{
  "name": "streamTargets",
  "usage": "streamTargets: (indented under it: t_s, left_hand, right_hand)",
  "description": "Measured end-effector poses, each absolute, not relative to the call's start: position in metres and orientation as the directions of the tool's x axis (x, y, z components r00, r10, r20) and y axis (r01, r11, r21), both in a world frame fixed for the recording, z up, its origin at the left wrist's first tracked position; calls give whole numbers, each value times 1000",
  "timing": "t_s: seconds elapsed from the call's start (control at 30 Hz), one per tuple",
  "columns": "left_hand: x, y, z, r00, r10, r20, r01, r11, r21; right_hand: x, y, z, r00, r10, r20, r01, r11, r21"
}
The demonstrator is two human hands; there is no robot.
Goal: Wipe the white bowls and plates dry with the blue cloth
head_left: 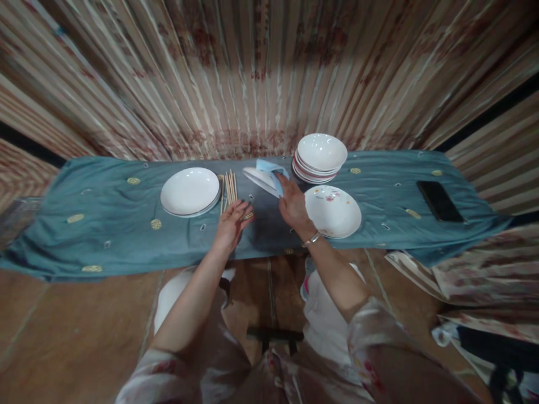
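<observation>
My right hand (293, 203) grips a light blue cloth (269, 166) folded over the edge of a white plate (260, 178). The plate is tilted, seen nearly edge-on above the middle of the table; whether it touches the table I cannot tell. My left hand (234, 220) is open, fingers loosely bent and partly apart, with nothing visible in it. It hovers by the lower ends of several wooden chopsticks (230, 185). Left of them sits a small stack of white plates (190, 192). Beside my right wrist lies a flower-patterned plate (334, 210).
A stack of white bowls (322, 152) with red-banded sides stands at the back, right of centre. Far right on the blue-green tablecloth (118, 235) lies a black phone (440, 201). A pleated curtain (252, 84) hangs directly behind the table.
</observation>
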State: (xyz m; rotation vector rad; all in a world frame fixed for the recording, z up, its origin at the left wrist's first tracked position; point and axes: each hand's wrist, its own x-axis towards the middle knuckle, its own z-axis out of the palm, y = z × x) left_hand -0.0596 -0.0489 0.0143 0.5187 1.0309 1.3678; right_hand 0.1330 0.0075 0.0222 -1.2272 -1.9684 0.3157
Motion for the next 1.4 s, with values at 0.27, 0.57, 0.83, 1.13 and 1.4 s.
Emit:
streamTargets:
  t_s: [0.27,0.57,0.83,1.13,1.4]
  left_hand:
    - [-58,-51,16,-195,923,-331,-525,187,830]
    - [-48,-67,24,-52,971,-234,-494,179,851]
    - [-26,-76,23,4,978,-209,-466,187,865]
    - [9,-76,25,110,960,-258,-465,279,840]
    - [50,-56,30,193,959,-210,-448,276,850]
  right_hand:
    - [138,16,13,124,940,319,283,274,-919]
    - [152,5,19,144,989,28,-117,45,-992]
    - [198,-17,49,164,933,320,345,250,-905]
    - [259,-24,72,178,858,481,737,207,-643]
    - [308,-23,64,178,891,418,915,6,-402]
